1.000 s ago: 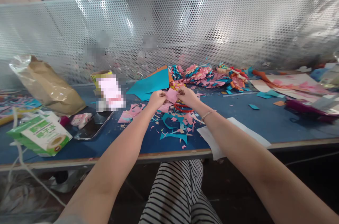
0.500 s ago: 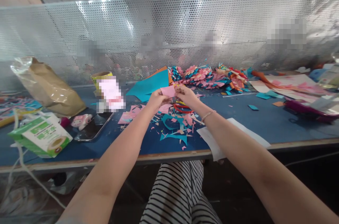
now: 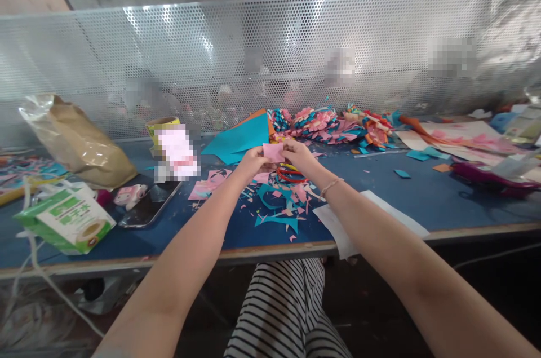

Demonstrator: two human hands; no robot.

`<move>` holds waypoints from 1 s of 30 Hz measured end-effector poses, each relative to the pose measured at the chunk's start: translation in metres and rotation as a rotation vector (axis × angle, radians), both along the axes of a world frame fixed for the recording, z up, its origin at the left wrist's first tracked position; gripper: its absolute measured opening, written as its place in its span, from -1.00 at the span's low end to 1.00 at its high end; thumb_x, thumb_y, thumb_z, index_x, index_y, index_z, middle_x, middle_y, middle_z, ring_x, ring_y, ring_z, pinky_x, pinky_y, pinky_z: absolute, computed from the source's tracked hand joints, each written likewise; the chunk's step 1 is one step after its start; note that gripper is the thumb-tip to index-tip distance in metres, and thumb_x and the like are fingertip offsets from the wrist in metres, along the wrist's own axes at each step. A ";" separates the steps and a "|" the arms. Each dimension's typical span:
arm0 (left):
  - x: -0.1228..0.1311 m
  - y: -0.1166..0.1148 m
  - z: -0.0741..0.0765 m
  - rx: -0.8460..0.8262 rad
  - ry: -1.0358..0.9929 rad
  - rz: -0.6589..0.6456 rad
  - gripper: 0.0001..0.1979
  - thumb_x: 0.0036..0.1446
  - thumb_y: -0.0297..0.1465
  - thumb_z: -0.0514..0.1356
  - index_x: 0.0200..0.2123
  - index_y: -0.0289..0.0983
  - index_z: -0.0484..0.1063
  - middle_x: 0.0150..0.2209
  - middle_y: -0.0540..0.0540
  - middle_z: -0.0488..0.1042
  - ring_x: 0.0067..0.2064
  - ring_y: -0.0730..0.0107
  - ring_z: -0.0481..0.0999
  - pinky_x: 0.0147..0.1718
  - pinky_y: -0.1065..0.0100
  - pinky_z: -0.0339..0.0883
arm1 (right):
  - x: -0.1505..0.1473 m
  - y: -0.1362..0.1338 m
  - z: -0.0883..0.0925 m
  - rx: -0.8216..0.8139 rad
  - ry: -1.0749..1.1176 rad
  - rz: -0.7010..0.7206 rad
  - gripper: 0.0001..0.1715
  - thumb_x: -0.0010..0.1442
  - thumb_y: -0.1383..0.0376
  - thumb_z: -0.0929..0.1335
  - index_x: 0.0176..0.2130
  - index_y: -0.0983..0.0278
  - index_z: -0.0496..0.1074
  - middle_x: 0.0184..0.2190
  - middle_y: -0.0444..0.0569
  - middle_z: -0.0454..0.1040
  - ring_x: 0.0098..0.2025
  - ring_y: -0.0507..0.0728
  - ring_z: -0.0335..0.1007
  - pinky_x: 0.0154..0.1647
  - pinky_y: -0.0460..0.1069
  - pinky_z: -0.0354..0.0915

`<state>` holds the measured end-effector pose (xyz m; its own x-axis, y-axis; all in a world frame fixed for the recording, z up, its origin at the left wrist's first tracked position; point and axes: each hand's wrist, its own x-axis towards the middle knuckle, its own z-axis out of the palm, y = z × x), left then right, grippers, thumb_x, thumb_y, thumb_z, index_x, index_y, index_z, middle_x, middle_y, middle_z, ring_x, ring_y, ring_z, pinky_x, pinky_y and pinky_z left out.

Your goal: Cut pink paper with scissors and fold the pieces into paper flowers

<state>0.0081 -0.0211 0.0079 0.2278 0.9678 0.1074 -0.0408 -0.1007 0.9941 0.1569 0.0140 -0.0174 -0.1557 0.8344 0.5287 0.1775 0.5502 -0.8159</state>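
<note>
Between my two hands is a small piece of pink paper, held up over the table. My left hand pinches its left side, and my right hand grips the right side. Red-handled scissors seem to lie just below my right hand, partly hidden. Under and in front of my hands spread blue paper offcuts and pink scraps. Beyond my hands rest a large blue sheet and a heap of pink, blue and orange paper cuttings.
A green-and-white box, a phone and a brown bag occupy the left. White paper lies under my right forearm. A purple item is at right. A perforated metal screen closes off the back.
The pink paper has shifted slightly right and down in my hands and now looks flatter and smaller. Both hands still hold it, and the camera view has tilted a little.
</note>
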 end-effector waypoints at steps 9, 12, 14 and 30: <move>-0.003 0.002 0.001 -0.017 -0.136 0.012 -0.74 -0.21 -0.64 0.08 -0.37 -0.32 0.36 -0.59 0.01 0.41 -0.54 0.48 0.46 -0.42 0.39 0.39 | 0.000 0.000 0.001 -0.022 0.087 0.075 -0.77 -0.21 0.38 0.20 -0.44 0.28 0.33 -0.54 -0.17 0.29 -0.49 -0.01 0.18 -0.45 -0.09 0.16; -0.004 0.000 0.002 -0.027 -0.173 0.001 -0.77 -0.23 -0.65 0.04 -0.45 -0.35 0.37 -0.58 -0.02 0.41 -0.53 0.49 0.46 -0.40 0.39 0.38 | 0.000 -0.001 0.002 -0.038 0.101 0.087 -0.70 -0.21 0.40 0.19 -0.41 0.27 0.38 -0.46 -0.12 0.36 -0.43 0.00 0.24 -0.38 -0.08 0.22; -0.004 0.000 0.003 -0.035 -0.192 0.010 -0.79 -0.26 -0.66 0.02 -0.51 -0.36 0.37 -0.55 -0.03 0.41 -0.54 0.51 0.44 -0.38 0.36 0.38 | 0.000 -0.003 0.003 -0.087 0.116 0.092 -0.69 -0.19 0.40 0.18 -0.40 0.27 0.40 -0.45 -0.11 0.38 -0.42 0.01 0.26 -0.37 -0.07 0.25; -0.004 0.003 -0.002 0.059 -0.069 0.022 -0.87 -0.14 -0.58 0.21 -0.45 -0.35 0.32 -0.51 0.00 0.38 -0.50 0.54 0.41 -0.40 0.34 0.39 | 0.000 -0.010 0.004 -0.122 0.093 0.062 -0.75 -0.12 0.16 0.37 -0.44 0.30 0.39 -0.52 -0.14 0.33 -0.48 -0.03 0.21 -0.46 -0.10 0.23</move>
<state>0.0041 -0.0181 0.0055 0.1969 0.9639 0.1791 -0.1059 -0.1607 0.9813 0.1571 0.0039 -0.0133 -0.1639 0.8837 0.4385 0.0665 0.4534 -0.8888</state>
